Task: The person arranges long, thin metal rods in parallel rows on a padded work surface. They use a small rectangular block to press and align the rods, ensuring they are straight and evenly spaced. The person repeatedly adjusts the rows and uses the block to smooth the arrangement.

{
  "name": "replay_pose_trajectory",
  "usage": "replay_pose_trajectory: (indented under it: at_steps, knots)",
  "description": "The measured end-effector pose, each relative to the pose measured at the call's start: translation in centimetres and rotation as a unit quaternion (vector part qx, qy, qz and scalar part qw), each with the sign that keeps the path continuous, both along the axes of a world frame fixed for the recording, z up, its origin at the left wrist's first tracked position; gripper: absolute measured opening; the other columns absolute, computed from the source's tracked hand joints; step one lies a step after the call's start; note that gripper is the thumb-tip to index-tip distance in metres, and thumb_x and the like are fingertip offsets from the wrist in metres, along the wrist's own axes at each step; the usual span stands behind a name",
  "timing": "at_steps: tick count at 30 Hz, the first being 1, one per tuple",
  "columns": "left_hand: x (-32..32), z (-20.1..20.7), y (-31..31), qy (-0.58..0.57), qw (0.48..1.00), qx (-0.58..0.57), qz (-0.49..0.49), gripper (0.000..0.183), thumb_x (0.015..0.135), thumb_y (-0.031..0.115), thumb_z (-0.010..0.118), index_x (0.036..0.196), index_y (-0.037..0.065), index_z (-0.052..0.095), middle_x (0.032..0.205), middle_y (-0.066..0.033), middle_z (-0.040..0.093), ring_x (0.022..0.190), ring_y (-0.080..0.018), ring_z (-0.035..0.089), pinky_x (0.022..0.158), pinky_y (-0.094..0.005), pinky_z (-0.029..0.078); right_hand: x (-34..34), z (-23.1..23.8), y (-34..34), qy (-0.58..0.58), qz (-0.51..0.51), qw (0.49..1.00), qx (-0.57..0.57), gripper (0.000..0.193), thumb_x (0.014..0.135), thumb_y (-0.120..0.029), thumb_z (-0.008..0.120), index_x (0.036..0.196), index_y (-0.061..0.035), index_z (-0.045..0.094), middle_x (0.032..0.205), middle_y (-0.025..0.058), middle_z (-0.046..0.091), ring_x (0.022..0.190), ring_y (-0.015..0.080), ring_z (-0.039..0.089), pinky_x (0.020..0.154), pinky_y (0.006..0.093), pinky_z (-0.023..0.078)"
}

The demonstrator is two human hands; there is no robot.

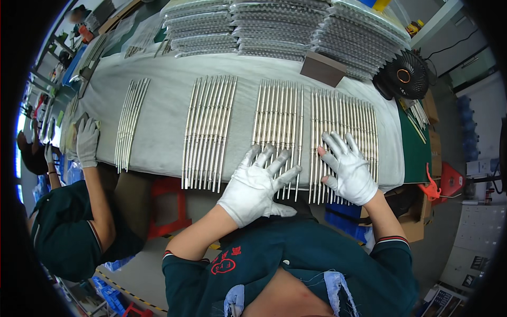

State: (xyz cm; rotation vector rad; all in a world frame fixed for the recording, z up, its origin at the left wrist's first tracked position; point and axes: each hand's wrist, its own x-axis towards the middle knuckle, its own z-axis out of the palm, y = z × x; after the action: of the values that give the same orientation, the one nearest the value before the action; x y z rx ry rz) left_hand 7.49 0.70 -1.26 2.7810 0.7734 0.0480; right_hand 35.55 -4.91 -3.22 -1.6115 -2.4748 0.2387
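My left hand (254,182), in a white glove, lies spread with its fingers over the near part of a row of slim metal rods (274,113). One rod (301,119) lies slightly apart at that row's right side. My right hand (349,171), also gloved but with some bare fingertips, rests spread on a wider row of metal rods (343,113) at the right. Neither hand has its fingers wrapped round a rod. Further left lie another row of rods (209,129) and a smaller one (131,124), all pointing away from me on the pale cloth (163,105).
Stacks of clear-wrapped packs (280,26) stand along the far side, with a dark brown block (323,68) before them. A black fan (404,75) is at the far right. A co-worker's gloved hand (87,141) is at the left. A red stool (171,203) stands below the table edge.
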Motion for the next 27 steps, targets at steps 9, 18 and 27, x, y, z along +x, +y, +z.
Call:
replay_pose_trajectory:
  at_steps: [9,18,27]
  knots:
    - [-2.2,1.0,0.4,0.033,0.999,-0.007,0.034,0.099,0.073,0.074,0.067,0.152,0.017,0.045,0.153,-0.0211,0.043,0.141,-0.0472,0.038,0.120,-0.0564,0.026,-0.1,0.0,-0.1,0.005,0.001,1.000,0.002,0.067,0.086,-0.043,0.066,0.141,-0.0067,0.054,0.152,0.0241,0.043,0.144,0.0422,0.037,0.120,0.0599,0.022]
    - [1.7,-0.4,-0.2,-0.022,1.000,-0.005,-0.019,0.098,0.076,0.078,0.062,0.150,0.015,0.047,0.150,-0.0214,0.047,0.140,-0.0459,0.040,0.120,-0.0561,0.024,-0.2,0.2,0.0,0.004,0.000,1.000,0.008,0.066,0.089,-0.047,0.062,0.140,-0.0054,0.054,0.152,0.0245,0.043,0.144,0.0417,0.037,0.120,0.0595,0.022]
    - [1.2,-0.6,-0.4,-0.011,1.000,0.012,-0.006,0.098,0.074,0.078,0.063,0.150,0.019,0.048,0.151,-0.0199,0.046,0.141,-0.0449,0.039,0.120,-0.0568,0.024,-0.3,0.3,-0.1,0.012,0.000,1.000,0.008,0.065,0.087,-0.043,0.066,0.139,-0.0048,0.055,0.153,0.0240,0.042,0.145,0.0407,0.037,0.120,0.0586,0.022]
